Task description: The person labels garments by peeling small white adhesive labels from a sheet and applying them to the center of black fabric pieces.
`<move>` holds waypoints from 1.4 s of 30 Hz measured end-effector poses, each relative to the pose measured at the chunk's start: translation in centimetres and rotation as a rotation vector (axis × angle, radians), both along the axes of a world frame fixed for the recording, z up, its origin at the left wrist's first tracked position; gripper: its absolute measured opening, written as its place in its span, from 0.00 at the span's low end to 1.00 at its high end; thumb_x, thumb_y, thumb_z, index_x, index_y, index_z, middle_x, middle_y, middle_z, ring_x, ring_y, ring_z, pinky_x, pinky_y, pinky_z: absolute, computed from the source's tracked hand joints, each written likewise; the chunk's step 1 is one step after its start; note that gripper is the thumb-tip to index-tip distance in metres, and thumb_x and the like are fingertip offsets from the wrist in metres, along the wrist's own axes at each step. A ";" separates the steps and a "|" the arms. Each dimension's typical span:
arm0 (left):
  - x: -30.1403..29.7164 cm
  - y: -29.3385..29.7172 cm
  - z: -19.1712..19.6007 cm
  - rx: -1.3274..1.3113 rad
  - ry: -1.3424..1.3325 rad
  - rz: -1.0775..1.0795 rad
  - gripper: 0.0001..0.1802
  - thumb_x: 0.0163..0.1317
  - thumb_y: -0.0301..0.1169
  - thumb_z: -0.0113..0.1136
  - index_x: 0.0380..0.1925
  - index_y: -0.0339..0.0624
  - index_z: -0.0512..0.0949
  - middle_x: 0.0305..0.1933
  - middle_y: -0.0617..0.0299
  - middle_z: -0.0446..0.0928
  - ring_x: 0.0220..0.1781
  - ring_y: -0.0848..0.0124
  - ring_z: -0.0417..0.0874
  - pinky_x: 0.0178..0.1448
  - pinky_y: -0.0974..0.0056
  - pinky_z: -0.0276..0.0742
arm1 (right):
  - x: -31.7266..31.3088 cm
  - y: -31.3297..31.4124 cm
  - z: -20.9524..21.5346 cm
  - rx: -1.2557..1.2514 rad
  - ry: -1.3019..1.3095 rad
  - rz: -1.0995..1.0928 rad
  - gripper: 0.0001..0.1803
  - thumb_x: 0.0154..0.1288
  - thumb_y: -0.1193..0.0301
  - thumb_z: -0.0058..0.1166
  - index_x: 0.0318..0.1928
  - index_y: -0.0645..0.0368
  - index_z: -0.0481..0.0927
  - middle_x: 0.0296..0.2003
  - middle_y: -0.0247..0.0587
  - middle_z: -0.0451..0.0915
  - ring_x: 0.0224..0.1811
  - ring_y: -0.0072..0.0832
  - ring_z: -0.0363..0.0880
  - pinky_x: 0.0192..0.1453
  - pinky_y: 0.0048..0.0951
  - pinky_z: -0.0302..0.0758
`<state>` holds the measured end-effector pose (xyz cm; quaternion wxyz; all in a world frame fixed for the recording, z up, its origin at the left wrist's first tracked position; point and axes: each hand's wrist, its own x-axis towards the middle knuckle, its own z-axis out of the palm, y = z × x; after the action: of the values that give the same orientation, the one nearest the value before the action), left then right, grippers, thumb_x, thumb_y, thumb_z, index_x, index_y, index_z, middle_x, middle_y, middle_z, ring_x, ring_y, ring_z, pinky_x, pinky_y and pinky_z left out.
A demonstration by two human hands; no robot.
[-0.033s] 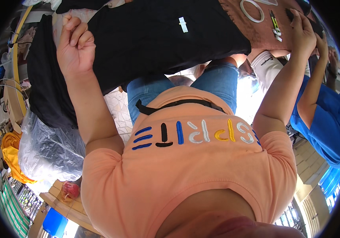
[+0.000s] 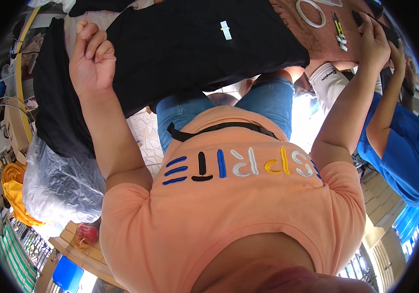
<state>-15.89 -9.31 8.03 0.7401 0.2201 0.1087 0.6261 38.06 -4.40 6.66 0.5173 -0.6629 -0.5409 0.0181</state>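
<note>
Over the left part of the black cloth (image 2: pixel 199 49) my left hand (image 2: pixel 92 58) is raised with its palm toward me. Its fingers are curled in and pressed together; anything between them is too small to make out. A small white strip (image 2: pixel 225 30) lies on the cloth. My right hand (image 2: pixel 375 44) reaches to the far right, its fingers closed at the edge of a flat black piece (image 2: pixel 383 27). What that piece is, I cannot tell. Beside it is a co-worker's hand (image 2: pixel 398 56), close to the same piece.
On a brown surface (image 2: pixel 295 12) at the right lie a tape ring (image 2: pixel 311 13) and a yellow-and-black cutter (image 2: pixel 339 30). A co-worker in a blue shirt (image 2: pixel 397 151) sits close on my right. Clear plastic sheeting (image 2: pixel 63 180) and yellow cloth (image 2: pixel 14 190) are at my left.
My left hand has shifted very slightly to the left. The right hand and the things on the surface look the same.
</note>
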 end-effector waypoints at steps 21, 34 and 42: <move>8.1 -3.0 -5.0 -0.032 1.132 -0.015 0.12 0.71 0.31 0.66 0.50 0.38 0.86 0.35 0.69 0.82 0.25 0.89 0.65 0.27 0.78 0.56 | 11.2 0.6 -8.7 0.166 1.241 0.390 0.08 0.75 0.77 0.52 0.46 0.72 0.80 0.41 0.53 0.86 0.41 0.37 0.88 0.45 0.33 0.87; 12.2 -4.3 -3.5 0.168 1.258 -0.022 0.10 0.66 0.27 0.71 0.47 0.39 0.88 0.43 0.63 0.88 0.43 0.81 0.85 0.48 0.78 0.78 | -11.5 -6.0 -1.6 -0.219 0.668 0.486 0.03 0.67 0.80 0.66 0.40 0.61 0.87 0.33 0.31 0.85 0.33 0.18 0.81 0.42 0.18 0.76; 13.6 -4.9 -2.4 0.184 1.247 0.020 0.08 0.67 0.25 0.70 0.45 0.36 0.88 0.42 0.62 0.88 0.45 0.78 0.86 0.53 0.74 0.80 | -17.8 -9.1 -1.5 -0.434 0.685 0.936 0.07 0.61 0.84 0.70 0.39 0.63 0.90 0.36 0.33 0.83 0.34 0.16 0.80 0.35 0.16 0.75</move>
<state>-2.29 -14.21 5.60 0.5097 0.6054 0.4677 0.3937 20.26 -13.47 5.12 0.4523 -0.4018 -0.5615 0.5645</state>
